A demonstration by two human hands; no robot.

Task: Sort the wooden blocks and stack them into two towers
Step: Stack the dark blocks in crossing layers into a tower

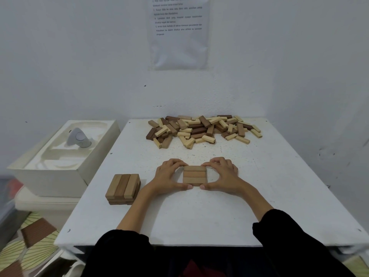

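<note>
1. Nearest the camera are the black sleeves [123, 254], pushed back from bare forearms that reach forward over the white table [259, 186].
2. The left hand [169, 176] and right hand [221, 175] cup a three-block layer [194, 175] from either side; thumbs lie at its near edge, curled fingers wrap its far corners, so both hands grasp it and neither is free; whether another layer lies under it cannot be told.
3. That layer sits flat on the table near the middle; a short stack [122, 188] of crossed layers stands apart to its left; the loose pile [203, 129] of pale, mid-brown and dark blocks lies well back, near the wall.
4. Handling, as a judgement: the blocks look small, rigid and light, with smooth faces that probably slide on one another; a layer is only three loose pieces, so squeezing inward from the ends and sides together should keep them flush; lifting it whole by two sides risks the middle block dropping out.
5. A single block is best pinched across its long sides near the centre and set down flat; a nudge low on a tower may shift everything above.
6. Beside the table is a white box [50, 176]; a printed sheet [178, 33] hangs on the wall.
</note>
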